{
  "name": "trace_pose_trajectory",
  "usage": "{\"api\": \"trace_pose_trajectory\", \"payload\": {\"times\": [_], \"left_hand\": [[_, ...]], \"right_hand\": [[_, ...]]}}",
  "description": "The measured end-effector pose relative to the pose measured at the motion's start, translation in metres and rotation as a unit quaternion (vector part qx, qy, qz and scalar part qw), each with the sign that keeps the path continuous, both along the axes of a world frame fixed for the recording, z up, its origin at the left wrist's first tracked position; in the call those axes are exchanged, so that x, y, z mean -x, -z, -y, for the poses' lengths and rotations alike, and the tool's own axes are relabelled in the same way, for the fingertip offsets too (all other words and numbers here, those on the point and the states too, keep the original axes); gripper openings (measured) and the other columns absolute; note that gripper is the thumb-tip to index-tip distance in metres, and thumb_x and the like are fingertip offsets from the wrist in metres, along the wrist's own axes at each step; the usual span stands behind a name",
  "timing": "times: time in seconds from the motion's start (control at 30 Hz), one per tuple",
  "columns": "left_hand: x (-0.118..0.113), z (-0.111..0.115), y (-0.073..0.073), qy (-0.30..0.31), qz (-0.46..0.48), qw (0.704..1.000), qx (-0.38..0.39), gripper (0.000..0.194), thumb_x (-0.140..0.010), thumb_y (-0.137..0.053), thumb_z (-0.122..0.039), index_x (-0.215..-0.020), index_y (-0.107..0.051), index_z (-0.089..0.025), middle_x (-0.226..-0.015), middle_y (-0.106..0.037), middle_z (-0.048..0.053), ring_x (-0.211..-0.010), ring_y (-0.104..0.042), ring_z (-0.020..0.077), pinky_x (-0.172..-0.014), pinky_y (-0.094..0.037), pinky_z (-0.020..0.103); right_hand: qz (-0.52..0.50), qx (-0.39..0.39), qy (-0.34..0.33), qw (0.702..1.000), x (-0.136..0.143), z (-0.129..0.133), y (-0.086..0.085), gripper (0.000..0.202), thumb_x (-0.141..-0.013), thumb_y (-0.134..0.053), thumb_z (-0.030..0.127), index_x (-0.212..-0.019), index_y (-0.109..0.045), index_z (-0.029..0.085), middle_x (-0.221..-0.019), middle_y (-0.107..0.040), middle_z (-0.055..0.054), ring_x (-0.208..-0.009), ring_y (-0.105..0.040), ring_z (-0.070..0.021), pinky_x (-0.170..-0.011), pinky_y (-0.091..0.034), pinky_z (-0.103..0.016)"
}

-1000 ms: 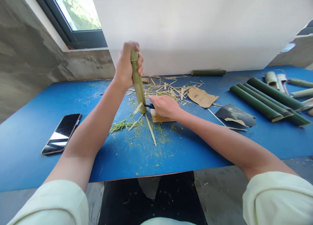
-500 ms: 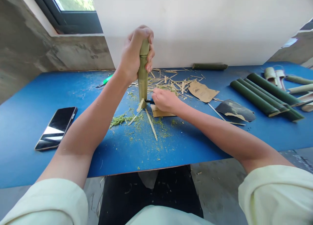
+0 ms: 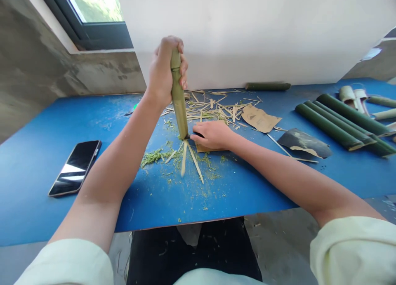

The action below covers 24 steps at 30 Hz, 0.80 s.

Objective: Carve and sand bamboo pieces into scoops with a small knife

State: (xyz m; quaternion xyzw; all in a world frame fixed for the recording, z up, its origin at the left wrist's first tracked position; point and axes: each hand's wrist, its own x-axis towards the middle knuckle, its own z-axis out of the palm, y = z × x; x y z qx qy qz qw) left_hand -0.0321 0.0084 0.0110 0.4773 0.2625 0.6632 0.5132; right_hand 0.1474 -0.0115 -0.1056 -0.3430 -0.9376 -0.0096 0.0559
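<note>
My left hand [image 3: 167, 72] is wrapped round the top of a pale green bamboo piece [image 3: 179, 101], which stands nearly upright and leans a little. My right hand [image 3: 215, 134] is closed at the foot of the bamboo, around a knife whose short dark blade [image 3: 187, 137] shows against the lower end; its handle is hidden in the fingers. Below the blade a pale bamboo strip [image 3: 183, 161] sticks out toward me, blurred at its tip. Another thin strip [image 3: 196, 163] lies beside it. Under my right hand rests a brown sheet of paper [image 3: 204, 149].
Green shavings [image 3: 152, 157] and many bamboo splinters [image 3: 210, 107] litter the blue table [image 3: 148, 210]. A phone [image 3: 75, 168] lies at left. Right are torn brown paper [image 3: 260, 118], a dark curled sheet [image 3: 305, 143] and green bamboo pieces [image 3: 334, 124]. A bamboo tube [image 3: 267, 86] lies behind.
The bamboo's top has tilted left and its foot has come slightly nearer me. My right hand has moved down with the knife, and a strip now points toward me beneath it.
</note>
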Motion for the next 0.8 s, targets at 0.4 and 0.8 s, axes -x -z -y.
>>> {"api": "trace_pose_trajectory", "payload": {"times": [0.4, 0.8], "left_hand": [[0.024, -0.018, 0.005, -0.056, 0.02, 0.998, -0.004, 0.019, -0.088, -0.058, -0.034, -0.071, -0.052, -0.028, -0.052, -0.043, -0.005, -0.038, -0.041, 0.0149, -0.04, -0.038, 0.026], [-0.012, -0.004, 0.008, -0.002, -0.07, 0.993, -0.093, 0.037, -0.077, -0.079, -0.061, -0.073, -0.06, -0.03, -0.053, -0.053, -0.004, -0.037, -0.044, 0.0152, -0.038, -0.035, 0.032]], "right_hand": [[-0.076, -0.026, -0.008, 0.997, -0.015, -0.006, -0.007, 0.045, -0.112, -0.035, 0.05, -0.115, -0.068, 0.02, -0.098, -0.077, -0.007, -0.075, -0.06, -0.0189, -0.065, -0.023, -0.032], [-0.144, -0.103, 0.054, 0.983, -0.005, -0.002, -0.044, 0.048, -0.113, -0.03, 0.051, -0.118, -0.063, 0.017, -0.094, -0.075, -0.009, -0.068, -0.058, -0.0177, -0.06, -0.02, -0.031]]}}
